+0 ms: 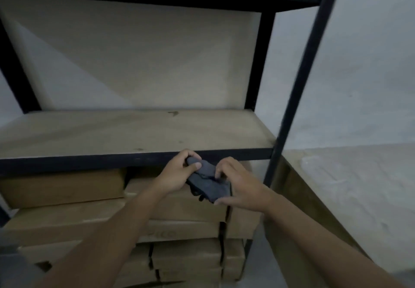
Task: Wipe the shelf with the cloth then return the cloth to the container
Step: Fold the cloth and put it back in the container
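A dark grey cloth (210, 184) is bunched between both of my hands, just in front of and slightly below the shelf's black front rail. My left hand (177, 173) pinches its upper left end with thumb and fingers. The cloth's lower right part is gripped by my right hand (238, 184). The shelf (134, 130) is a bare tan board in a black metal frame, with a few small dark marks on it. No container for the cloth is in view.
Stacked brown cardboard boxes (179, 231) fill the space under the shelf. A black upright post (298, 81) stands at the right front corner. A white wall lies to the right, with a pale surface (359, 186) beside the rack.
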Tool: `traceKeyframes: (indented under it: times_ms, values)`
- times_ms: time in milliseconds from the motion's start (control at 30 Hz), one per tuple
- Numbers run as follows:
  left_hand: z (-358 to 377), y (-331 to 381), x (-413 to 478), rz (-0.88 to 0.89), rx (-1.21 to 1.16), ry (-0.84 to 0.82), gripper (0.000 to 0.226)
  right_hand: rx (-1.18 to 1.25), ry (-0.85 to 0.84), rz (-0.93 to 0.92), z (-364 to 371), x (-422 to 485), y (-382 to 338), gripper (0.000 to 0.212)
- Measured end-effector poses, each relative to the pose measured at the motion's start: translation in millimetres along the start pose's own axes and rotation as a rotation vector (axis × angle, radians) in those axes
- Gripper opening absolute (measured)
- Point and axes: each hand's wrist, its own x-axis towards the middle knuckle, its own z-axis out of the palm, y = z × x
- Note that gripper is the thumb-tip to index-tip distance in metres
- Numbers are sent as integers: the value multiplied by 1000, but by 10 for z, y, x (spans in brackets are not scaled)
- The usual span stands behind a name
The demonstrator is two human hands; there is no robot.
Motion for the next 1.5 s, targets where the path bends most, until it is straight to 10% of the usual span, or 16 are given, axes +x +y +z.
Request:
traceKeyframes:
  times_ms: [333, 433, 633, 1500]
  values:
    - [1575, 524, 110, 96, -9, 39, 13, 452, -89, 438, -607, -1163, 1115, 43]
    - [1931, 600, 200, 48, -67, -32, 13, 415, -24, 448, -763, -1369, 1386, 13]
    - [2447, 654, 496, 2, -51, -156, 27, 379, 99, 528, -945, -1676, 1915, 37]
    - [5046, 447, 2638, -385, 243, -5, 17, 353, 270, 899, -1523, -1965, 5371, 22]
